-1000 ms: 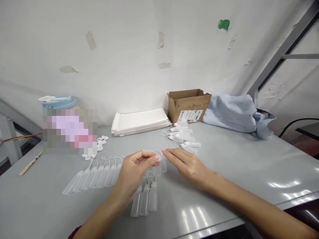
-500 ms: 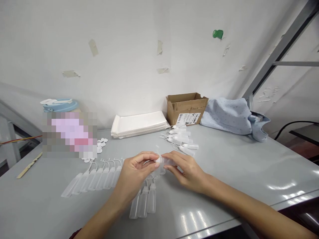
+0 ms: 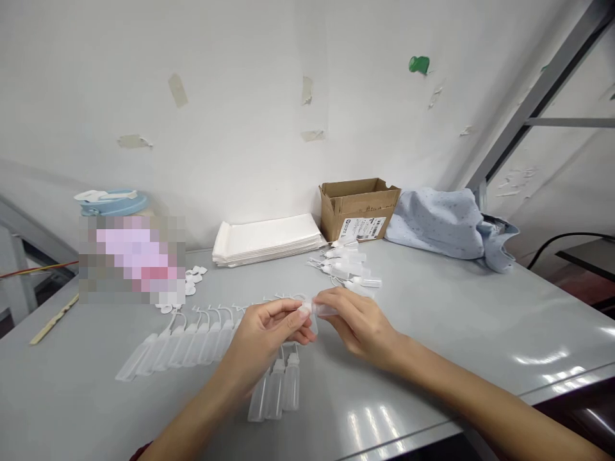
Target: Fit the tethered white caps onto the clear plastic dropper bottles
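Note:
My left hand [image 3: 271,326] pinches the white cap [image 3: 306,308] of a small clear plastic squeeze bottle [image 3: 324,310]. Fingers of my right hand [image 3: 358,323] are closed round that bottle's body, which lies sideways between the hands and is partly hidden. To the left, a row of similar bottles [image 3: 180,346] with thin strap-like stems lies on the grey table, running behind my left hand. Three more bottles [image 3: 275,390] lie nearer, below the left hand. Beyond my right hand rests a loose group of bottles [image 3: 348,266].
A stack of white padded envelopes [image 3: 269,240] and an open cardboard box [image 3: 360,211] stand by the wall. Light blue cloth [image 3: 435,224] lies at right. White caps [image 3: 193,280], a blurred pink item [image 3: 137,253], a blue strap roll [image 3: 114,203] and a thin stick [image 3: 55,320] are at left.
The fingers of my left hand have curled further under the bottle's cap end, and my right-hand fingers have shifted slightly round its body. The surrounding bottles stay in place.

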`<act>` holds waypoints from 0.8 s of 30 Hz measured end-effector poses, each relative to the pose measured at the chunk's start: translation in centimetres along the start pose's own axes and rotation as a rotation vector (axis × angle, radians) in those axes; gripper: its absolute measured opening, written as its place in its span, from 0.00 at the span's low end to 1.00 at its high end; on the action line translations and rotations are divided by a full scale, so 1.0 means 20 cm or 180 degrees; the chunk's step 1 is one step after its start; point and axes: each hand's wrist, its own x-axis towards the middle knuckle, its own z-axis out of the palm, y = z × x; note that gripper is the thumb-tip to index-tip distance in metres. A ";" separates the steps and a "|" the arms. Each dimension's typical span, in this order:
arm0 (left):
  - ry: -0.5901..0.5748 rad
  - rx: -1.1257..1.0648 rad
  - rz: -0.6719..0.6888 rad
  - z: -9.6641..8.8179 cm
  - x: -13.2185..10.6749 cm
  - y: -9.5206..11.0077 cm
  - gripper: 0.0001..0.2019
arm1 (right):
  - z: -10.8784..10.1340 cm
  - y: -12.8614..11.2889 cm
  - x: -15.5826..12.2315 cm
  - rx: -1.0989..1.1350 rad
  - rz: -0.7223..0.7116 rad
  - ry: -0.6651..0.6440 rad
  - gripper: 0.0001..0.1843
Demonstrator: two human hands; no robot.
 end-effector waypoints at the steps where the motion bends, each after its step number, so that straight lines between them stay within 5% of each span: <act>1: -0.0006 0.0049 0.0024 0.00 0.00 0.01 0.11 | 0.00 0.00 0.00 -0.0167 -0.0094 0.0006 0.14; 10: -0.0039 0.0652 0.0352 0.00 -0.01 -0.01 0.10 | 0.00 0.02 -0.01 -0.0444 -0.0074 -0.0244 0.10; 24: 0.0095 0.1727 0.1755 0.03 -0.01 -0.06 0.09 | -0.02 -0.02 -0.01 -0.0236 -0.0014 -0.0626 0.16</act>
